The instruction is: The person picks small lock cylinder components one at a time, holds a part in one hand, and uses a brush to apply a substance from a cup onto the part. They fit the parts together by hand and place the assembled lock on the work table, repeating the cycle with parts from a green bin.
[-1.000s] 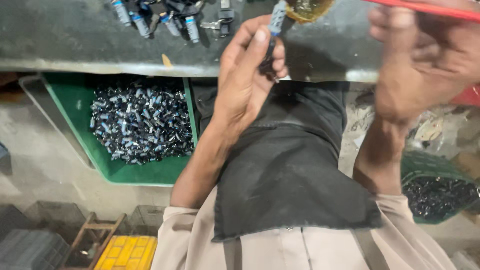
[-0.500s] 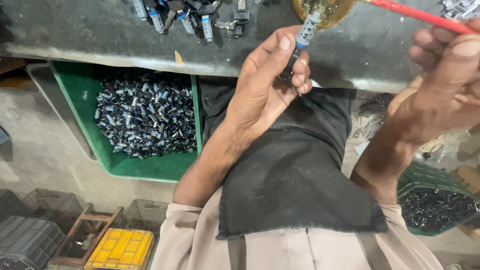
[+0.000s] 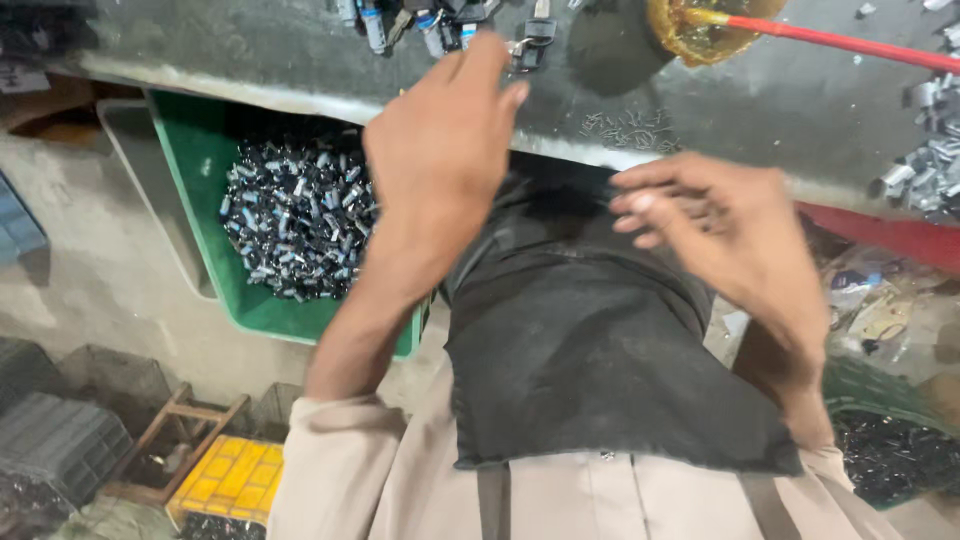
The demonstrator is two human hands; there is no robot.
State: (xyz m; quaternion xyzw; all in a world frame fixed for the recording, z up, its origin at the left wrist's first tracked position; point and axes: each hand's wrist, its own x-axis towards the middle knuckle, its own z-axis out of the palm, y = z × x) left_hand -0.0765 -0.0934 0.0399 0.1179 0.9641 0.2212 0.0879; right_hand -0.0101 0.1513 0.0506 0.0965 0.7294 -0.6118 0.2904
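Note:
My left hand (image 3: 440,150) reaches up to the front edge of the grey workbench (image 3: 250,60), its back to the camera, fingers stretched out, nothing visible in it. Just beyond its fingertips lie several small blue-tipped parts (image 3: 430,20). My right hand (image 3: 725,235) hovers over my black apron (image 3: 590,340), below the bench edge, fingers spread and empty, slightly blurred. An amber dish of liquid (image 3: 695,35) with a red stick (image 3: 850,45) in it sits on the bench above the right hand.
A green bin (image 3: 190,180) of small dark metal parts (image 3: 300,220) stands under the bench at left. Another green bin (image 3: 870,390) of dark parts is at lower right. Loose metal bits (image 3: 925,165) lie on the bench's right. A yellow crate (image 3: 225,480) and grey crates (image 3: 60,440) sit on the floor.
The small blue-tipped part that my left hand held up is no longer seen in it. My right hand has dropped from the bench's right side to over the apron, fingers spread.

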